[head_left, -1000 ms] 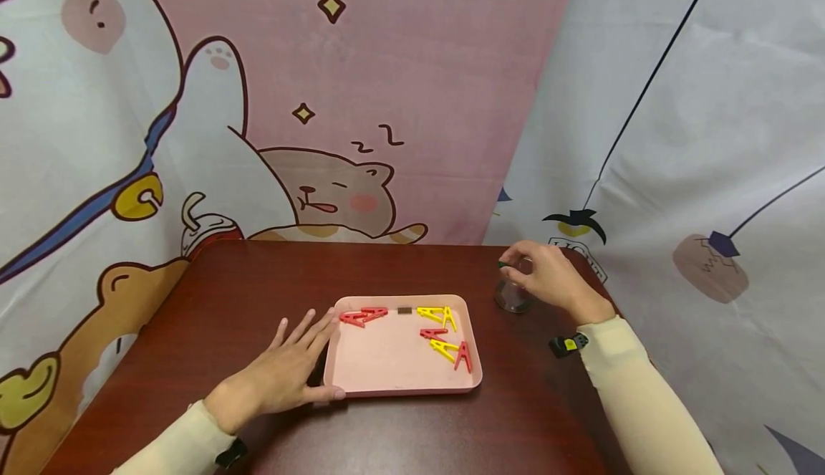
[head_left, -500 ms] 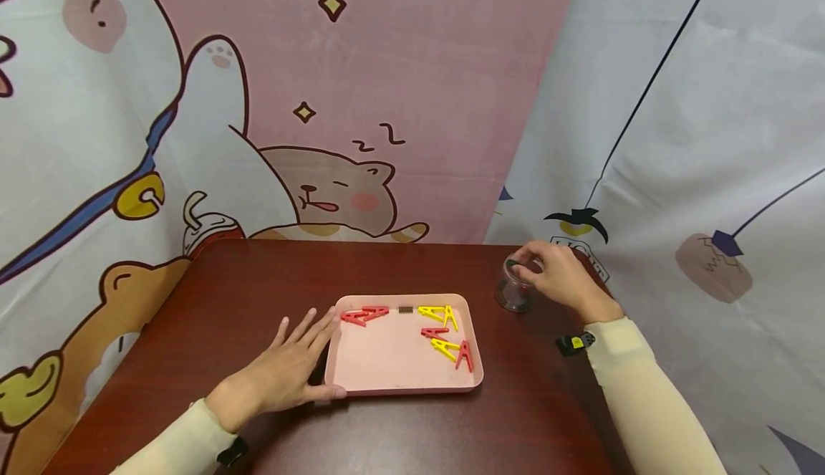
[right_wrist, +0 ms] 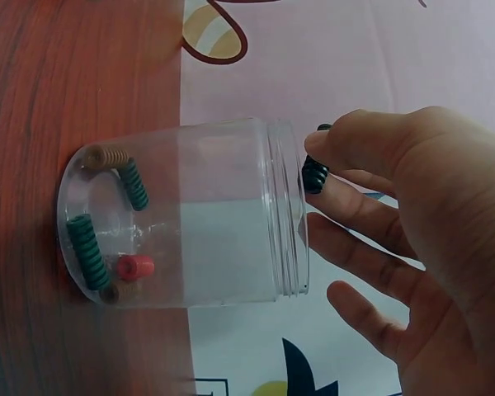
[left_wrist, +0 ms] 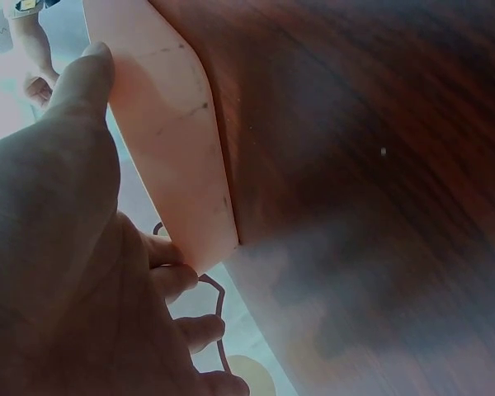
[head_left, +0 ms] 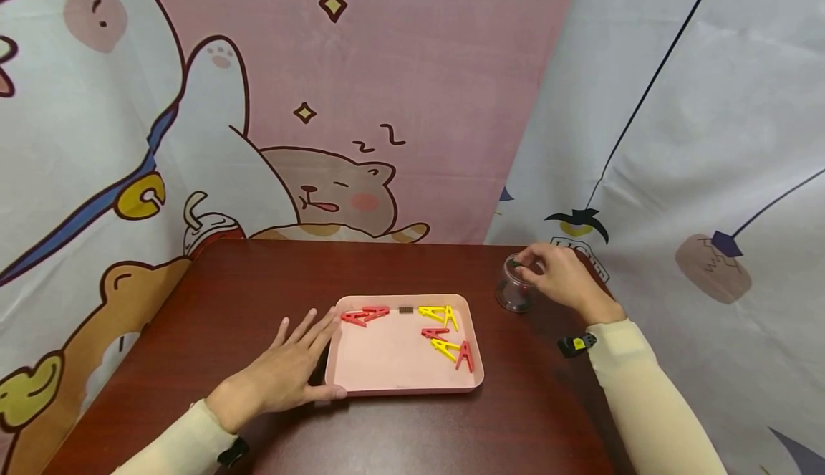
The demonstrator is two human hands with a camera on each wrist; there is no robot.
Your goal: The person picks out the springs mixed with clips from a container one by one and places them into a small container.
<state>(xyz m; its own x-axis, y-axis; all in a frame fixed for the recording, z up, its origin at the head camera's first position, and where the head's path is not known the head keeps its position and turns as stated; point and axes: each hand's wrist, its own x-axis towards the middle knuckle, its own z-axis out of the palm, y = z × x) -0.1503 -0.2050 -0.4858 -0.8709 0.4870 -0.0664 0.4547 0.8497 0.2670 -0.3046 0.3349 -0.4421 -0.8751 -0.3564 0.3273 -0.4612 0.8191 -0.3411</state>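
Observation:
My right hand (head_left: 557,278) pinches a dark green coil spring (right_wrist: 315,169) between thumb and index finger, right at the mouth of a clear plastic jar (head_left: 514,292). The jar stands upright on the table. Through its wall, the right wrist view shows green springs (right_wrist: 87,252), brown springs (right_wrist: 109,157) and a small red piece (right_wrist: 135,266) at the bottom. On the other side, my left hand (head_left: 283,371) lies with spread fingers along the left edge of a pink tray (head_left: 380,360), its thumb on the tray's near corner rim.
In the tray lie red plastic clips (head_left: 375,312), yellow plastic clips (head_left: 445,349) and a small brown spring (head_left: 405,310) by the far rim. A dark wooden table (head_left: 258,274) carries everything. Behind it hangs a printed cartoon cloth (head_left: 419,102).
My right hand has moved slightly right with the green spring, from the jar's left side to over its mouth. The left hand and the tray stay as they were.

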